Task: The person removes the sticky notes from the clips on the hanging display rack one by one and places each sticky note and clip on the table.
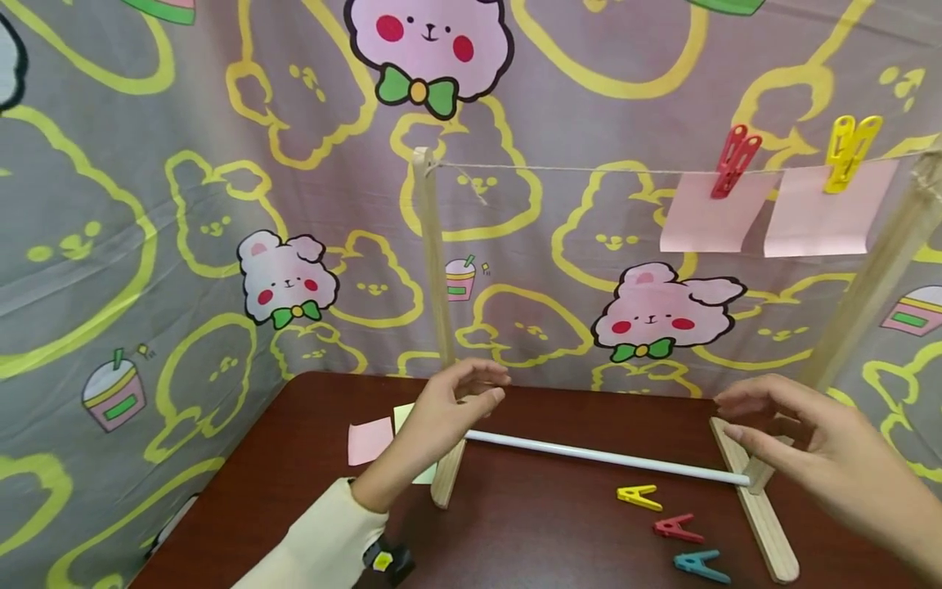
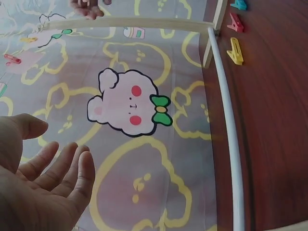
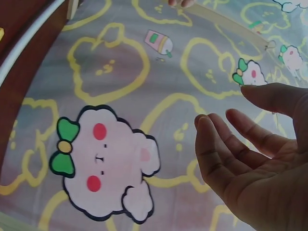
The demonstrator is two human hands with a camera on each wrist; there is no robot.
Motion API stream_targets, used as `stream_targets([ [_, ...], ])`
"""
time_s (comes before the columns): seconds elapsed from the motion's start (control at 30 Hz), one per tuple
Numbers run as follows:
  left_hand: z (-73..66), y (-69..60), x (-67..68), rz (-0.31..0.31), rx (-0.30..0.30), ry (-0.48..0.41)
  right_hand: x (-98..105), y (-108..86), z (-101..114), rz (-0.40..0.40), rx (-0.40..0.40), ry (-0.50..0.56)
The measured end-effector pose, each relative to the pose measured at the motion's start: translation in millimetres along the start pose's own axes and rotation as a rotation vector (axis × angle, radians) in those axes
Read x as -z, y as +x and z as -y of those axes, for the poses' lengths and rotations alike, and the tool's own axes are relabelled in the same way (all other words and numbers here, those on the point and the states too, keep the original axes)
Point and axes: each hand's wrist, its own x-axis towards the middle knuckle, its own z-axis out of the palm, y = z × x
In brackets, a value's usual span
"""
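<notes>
My left hand [image 1: 459,401] hovers in front of the left wooden post [image 1: 434,262], fingers loosely bent around nothing. On the other side my right hand [image 1: 817,433] is held up near the right post [image 1: 876,278], its thumb apart from the fingers and nothing between them. Both wrist views show each palm bare. A string [image 1: 574,169] runs between the post tops. From it hang two pink paper notes, the left one [image 1: 710,221] under a red clothespin [image 1: 736,161], the right one [image 1: 817,221] under a yellow clothespin [image 1: 850,154].
A white rod [image 1: 603,455] joins the stand's wooden feet low over the brown table [image 1: 545,523]. Yellow [image 1: 639,496], red [image 1: 678,528] and blue [image 1: 702,565] clothespins lie near the right foot [image 1: 769,532]. A pink note [image 1: 370,441] lies left. Behind hangs a patterned curtain [image 1: 368,196].
</notes>
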Motion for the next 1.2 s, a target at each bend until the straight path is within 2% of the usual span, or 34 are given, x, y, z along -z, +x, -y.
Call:
stream_targets([
  [0.17, -10.0, 10.5, -7.7, 0.024, 0.009, -0.057, 5.8, 10.2, 7.0, -0.021, -0.01, 0.01],
  [0.3, -18.4, 17.5, -12.3, 0.02, 0.005, -0.11, 10.1, 18.5, 12.7, -0.027, -0.037, -0.015],
  [0.4, -23.9, 22.5, -14.9, 0.023, -0.003, -0.136, 12.4, 23.5, 15.6, -0.025, -0.029, -0.018],
  [0.57, -31.3, 33.1, -22.7, 0.036, -0.047, -0.153, 17.9, 31.5, 20.5, -0.028, -0.02, -0.02],
  [0.8, -46.2, 52.1, -43.3, 0.049, -0.103, -0.175, 24.1, 46.2, 31.5, -0.106, 0.032, 0.027],
  [1.0, -56.8, 64.3, -65.3, 0.0, -0.133, -0.275, 32.7, 60.2, 40.2, -0.174, 0.018, 0.045],
  [1.2, -66.3, 77.3, -81.3, -0.052, -0.167, -0.373, 41.9, 73.1, 42.4, -0.211, 0.091, 0.109],
])
